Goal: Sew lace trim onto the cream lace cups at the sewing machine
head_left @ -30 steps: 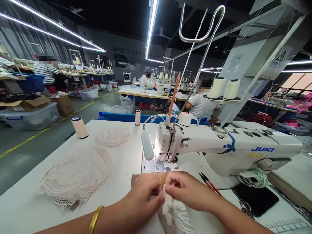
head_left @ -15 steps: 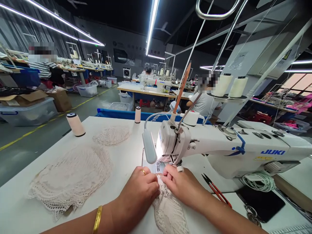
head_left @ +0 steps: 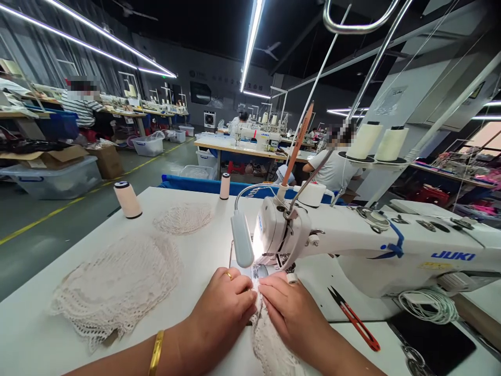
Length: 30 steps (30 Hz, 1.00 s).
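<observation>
Stacked lace lies left, red snips right, a lamp close by the sewing machine. Before its needle area, the left hand pinches a lace piece; whether the right hand grips it, I cannot tell. Fingers cover part; the frame cuts its near end.

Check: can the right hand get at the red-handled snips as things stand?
Likely yes: the red-handled snips lie just right of the right hand, with nothing visible covering them or standing between. Its fingers would first have to leave the lace piece.
</observation>
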Each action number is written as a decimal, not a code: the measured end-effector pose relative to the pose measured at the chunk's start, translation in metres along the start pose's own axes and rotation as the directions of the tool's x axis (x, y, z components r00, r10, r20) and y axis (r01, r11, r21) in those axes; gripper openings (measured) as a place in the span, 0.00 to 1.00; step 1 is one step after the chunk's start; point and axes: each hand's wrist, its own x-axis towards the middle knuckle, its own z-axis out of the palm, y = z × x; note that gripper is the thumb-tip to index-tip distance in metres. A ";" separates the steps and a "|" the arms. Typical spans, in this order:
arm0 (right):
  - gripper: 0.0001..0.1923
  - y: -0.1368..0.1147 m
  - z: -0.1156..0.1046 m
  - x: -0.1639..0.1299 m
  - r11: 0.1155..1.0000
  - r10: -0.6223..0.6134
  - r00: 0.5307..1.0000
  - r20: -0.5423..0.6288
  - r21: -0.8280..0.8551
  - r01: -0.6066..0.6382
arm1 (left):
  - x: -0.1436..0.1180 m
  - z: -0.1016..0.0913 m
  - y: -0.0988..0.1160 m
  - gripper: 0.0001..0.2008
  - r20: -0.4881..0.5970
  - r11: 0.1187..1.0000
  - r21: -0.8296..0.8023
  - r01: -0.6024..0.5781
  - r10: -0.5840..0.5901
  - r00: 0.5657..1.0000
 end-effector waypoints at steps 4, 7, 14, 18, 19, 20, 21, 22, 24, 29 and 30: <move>0.16 0.003 -0.001 0.002 0.999 0.014 1.000 0.008 -0.031 -0.014 | -0.002 0.006 -0.002 0.08 -0.012 0.999 0.028 0.020 -0.019 1.000; 0.17 0.005 0.000 0.003 0.998 0.025 1.000 0.008 -0.059 -0.025 | -0.002 0.010 -0.004 0.08 -0.014 0.999 0.039 0.024 -0.023 1.000; 0.18 0.011 0.005 0.001 0.993 0.055 0.998 0.013 -0.101 -0.053 | 0.002 0.005 -0.001 0.08 0.023 0.998 0.050 0.029 -0.030 0.999; 0.18 0.012 0.005 0.001 0.993 0.065 0.998 0.020 -0.104 -0.063 | 0.006 -0.003 0.002 0.08 0.078 0.998 0.056 0.019 -0.024 0.997; 0.18 0.011 0.005 0.002 0.992 0.070 0.997 0.018 -0.107 -0.068 | 0.006 -0.004 0.002 0.08 0.073 0.998 0.058 0.020 -0.024 0.997; 0.18 0.011 0.004 0.002 0.991 0.076 0.997 0.015 -0.110 -0.074 | 0.006 -0.004 0.002 0.09 0.070 0.998 0.060 0.021 -0.026 0.997; 0.18 0.010 0.003 0.002 0.990 0.082 0.997 0.016 -0.114 -0.079 | 0.005 -0.004 0.002 0.09 0.069 0.998 0.062 0.022 -0.026 0.997; 0.18 0.009 0.002 0.003 0.989 0.086 0.996 0.019 -0.118 -0.084 | 0.005 -0.003 0.002 0.09 0.069 0.998 0.063 0.022 -0.026 0.997; 0.18 0.008 0.001 0.004 0.988 0.097 0.995 0.027 -0.124 -0.093 | 0.005 -0.003 0.001 0.09 0.076 0.997 0.067 0.023 -0.028 0.997; 0.18 0.008 0.000 0.004 0.980 0.140 0.990 0.037 -0.147 -0.133 | 0.006 -0.001 -0.001 0.09 0.114 0.996 0.076 0.044 -0.052 0.992; 0.18 0.009 0.000 0.005 0.978 0.145 0.989 0.039 -0.157 -0.137 | 0.006 0.000 -0.001 0.09 0.114 0.996 0.074 0.052 -0.061 0.992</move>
